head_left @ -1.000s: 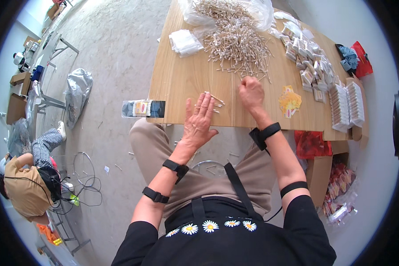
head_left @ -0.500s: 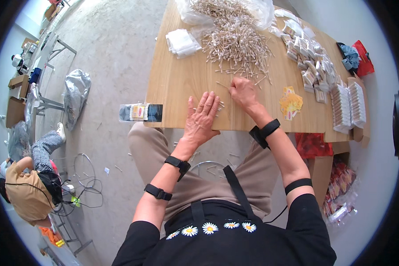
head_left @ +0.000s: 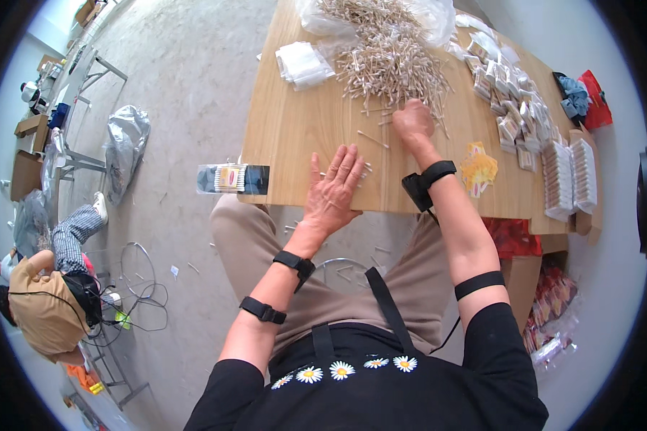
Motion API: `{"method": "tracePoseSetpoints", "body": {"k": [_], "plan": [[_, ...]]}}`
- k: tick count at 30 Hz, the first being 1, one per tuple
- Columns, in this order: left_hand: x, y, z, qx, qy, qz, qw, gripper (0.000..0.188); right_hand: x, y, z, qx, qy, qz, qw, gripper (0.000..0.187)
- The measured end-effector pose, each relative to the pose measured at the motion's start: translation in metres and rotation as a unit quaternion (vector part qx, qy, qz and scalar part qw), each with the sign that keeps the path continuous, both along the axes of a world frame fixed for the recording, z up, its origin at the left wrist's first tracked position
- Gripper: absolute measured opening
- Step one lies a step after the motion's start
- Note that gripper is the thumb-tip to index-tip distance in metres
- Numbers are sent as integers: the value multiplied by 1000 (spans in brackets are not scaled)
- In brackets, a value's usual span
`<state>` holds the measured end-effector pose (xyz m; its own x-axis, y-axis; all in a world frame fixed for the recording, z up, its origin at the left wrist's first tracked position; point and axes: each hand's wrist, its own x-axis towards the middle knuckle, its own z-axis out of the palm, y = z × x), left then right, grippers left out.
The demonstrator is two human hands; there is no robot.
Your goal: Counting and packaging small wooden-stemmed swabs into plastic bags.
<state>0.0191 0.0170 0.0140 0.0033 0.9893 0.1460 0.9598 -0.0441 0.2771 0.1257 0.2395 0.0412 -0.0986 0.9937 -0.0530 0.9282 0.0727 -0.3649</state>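
Observation:
My left hand (head_left: 331, 192) lies flat near the front edge of the wooden table (head_left: 280, 126), fingers stretched out. A few cotton swabs (head_left: 367, 167) poke out from beneath its fingers. Farther forward and right, my right hand (head_left: 414, 122) is closed at the near edge of a big heap of loose cotton swabs (head_left: 388, 65). Its curled fingers hide whatever they hold. One stray swab (head_left: 373, 138) rests on the wood between my hands. Left of my left hand, a bundle of swabs with a card (head_left: 230, 178) sits on a dark strip (head_left: 257, 180) at the table's corner.
White plastic sleeves (head_left: 303, 65) are stacked left of the heap. Yellow cards (head_left: 478, 169) lie right of my right forearm. Swab packs (head_left: 510, 97) pile up at the right, beside neat rows of packs (head_left: 557, 179). On the far left is another person (head_left: 50, 305).
My right hand has moved slightly right and forward against the heap. The stray swab beside it shows more fully. My left hand stays flat in nearly the same place.

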Motion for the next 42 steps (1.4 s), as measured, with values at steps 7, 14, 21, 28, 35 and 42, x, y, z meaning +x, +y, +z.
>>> {"method": "tracePoseSetpoints", "body": {"k": [7, 14, 21, 28, 35, 42], "plan": [[-1, 0, 0, 3, 4, 14, 1000, 112, 20, -23, -12, 46, 32, 118, 991, 18], [0, -1, -13, 45, 21, 13, 999, 106, 18, -64, -14, 80, 19, 217, 973, 11], [1, -1, -13, 59, 17, 17, 998, 100, 17, -72, -22, 70, 46, 246, 966, 7], [-2, -2, -12, 45, 26, 0, 999, 100, 13, -98, -19, 83, 99, 291, 948, 5], [-2, -2, -16, 66, 10, 9, 998, 99, 35, -70, -7, 123, 16, 215, 969, 6], [-1, -1, -9, 29, 28, 2, 999, 97, 24, -95, -15, 73, 94, 252, 960, 7]]}}
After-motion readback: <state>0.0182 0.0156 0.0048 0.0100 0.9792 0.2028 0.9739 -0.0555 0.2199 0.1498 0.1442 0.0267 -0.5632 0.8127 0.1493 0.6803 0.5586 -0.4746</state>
